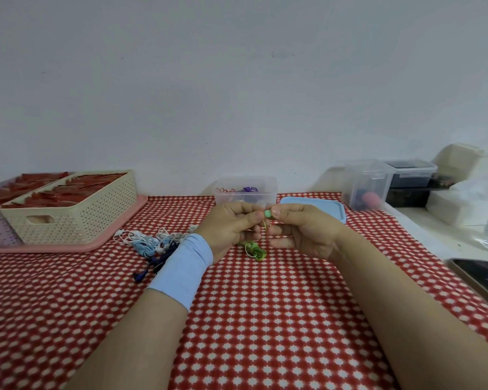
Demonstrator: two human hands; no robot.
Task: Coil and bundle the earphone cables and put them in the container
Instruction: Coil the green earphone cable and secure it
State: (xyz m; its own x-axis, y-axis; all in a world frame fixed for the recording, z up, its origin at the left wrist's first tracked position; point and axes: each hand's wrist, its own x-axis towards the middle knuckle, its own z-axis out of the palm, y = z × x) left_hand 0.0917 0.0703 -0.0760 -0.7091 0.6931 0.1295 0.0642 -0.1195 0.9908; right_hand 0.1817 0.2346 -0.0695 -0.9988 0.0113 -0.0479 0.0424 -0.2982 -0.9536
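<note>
Pinching the green earbud (267, 213) between left hand (231, 226) and right hand (302, 229), both curled, just in front of the clear container (268, 192), with its green cable (255, 250) hanging vertically to a loose heap on the tablecloth (265, 319) directly beneath.

open container (223, 199) stands between basket (82, 218) and lid (316, 210).

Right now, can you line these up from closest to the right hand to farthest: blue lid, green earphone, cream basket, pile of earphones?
1. green earphone: pinched in the right hand itself.
2. blue lid: lying just behind that hand.
3. pile of earphones: to the left, past the left hand.
4. cream basket: far left, on the pink tray.
</note>
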